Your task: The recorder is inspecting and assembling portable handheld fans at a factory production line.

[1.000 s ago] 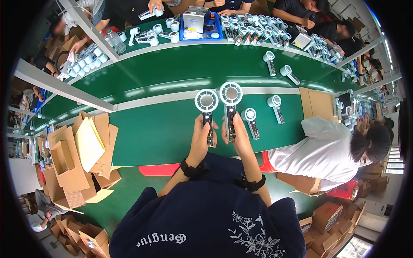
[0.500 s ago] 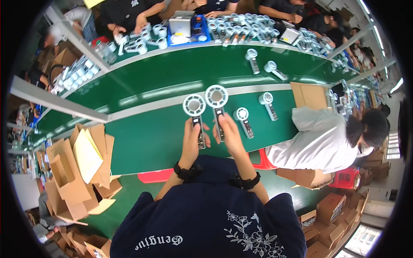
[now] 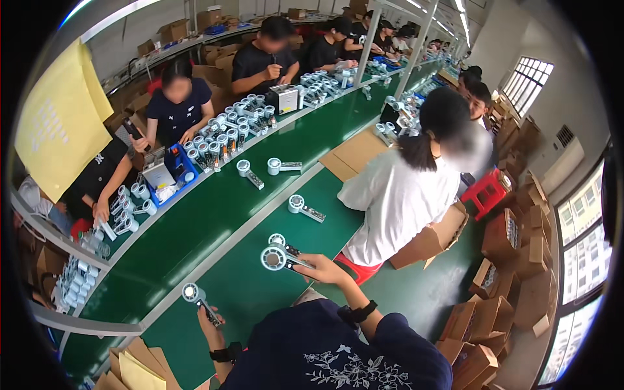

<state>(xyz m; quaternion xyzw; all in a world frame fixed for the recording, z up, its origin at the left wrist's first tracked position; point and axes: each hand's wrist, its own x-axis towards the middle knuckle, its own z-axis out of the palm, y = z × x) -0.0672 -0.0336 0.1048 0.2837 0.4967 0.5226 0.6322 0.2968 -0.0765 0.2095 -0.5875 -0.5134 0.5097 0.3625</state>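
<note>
My left hand (image 3: 213,330) is closed around the handle of a pale blue handheld fan (image 3: 192,293), its round head pointing away from me. In my right hand (image 3: 324,269) is a similar handheld fan (image 3: 273,257), gripped by its handle with the circuit parts exposed. Right behind that one, another fan (image 3: 277,239) lies on the green table (image 3: 250,276), partly covered by it. Farther off on the table rests one more fan (image 3: 304,208).
Beyond the table runs a green conveyor belt (image 3: 195,247) carrying two fans. Across it, co-workers sit behind rows of fans and a blue tray (image 3: 188,185). A person in a white shirt (image 3: 396,201) sits at my right. Cardboard boxes (image 3: 484,325) line the right side.
My hands, which held the two fans side by side, have moved apart, left hand leftward and right hand toward the fan on the table. The view has swung right and up.
</note>
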